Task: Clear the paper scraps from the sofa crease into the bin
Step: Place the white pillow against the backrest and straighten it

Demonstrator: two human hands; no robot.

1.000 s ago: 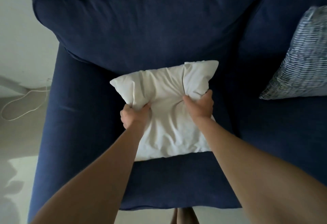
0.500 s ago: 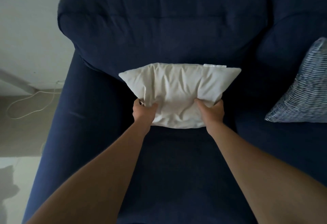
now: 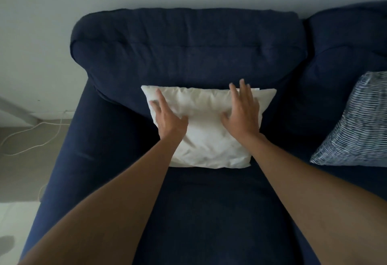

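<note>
A white pillow leans against the backrest of the dark blue sofa, standing on the seat cushion. My left hand lies flat on the pillow's left half with its fingers spread. My right hand lies flat on the right half, its fingertips reaching the pillow's top edge. Neither hand grips anything. The crease behind the pillow is hidden. No paper scraps and no bin are in view.
A blue-and-white striped cushion leans at the right on the neighbouring seat. The sofa's left armrest borders the floor, where a white cable lies by the wall.
Both hands carried the white pillow from the seat back to the backrest, then let go of it. They now rest open on its front face.
</note>
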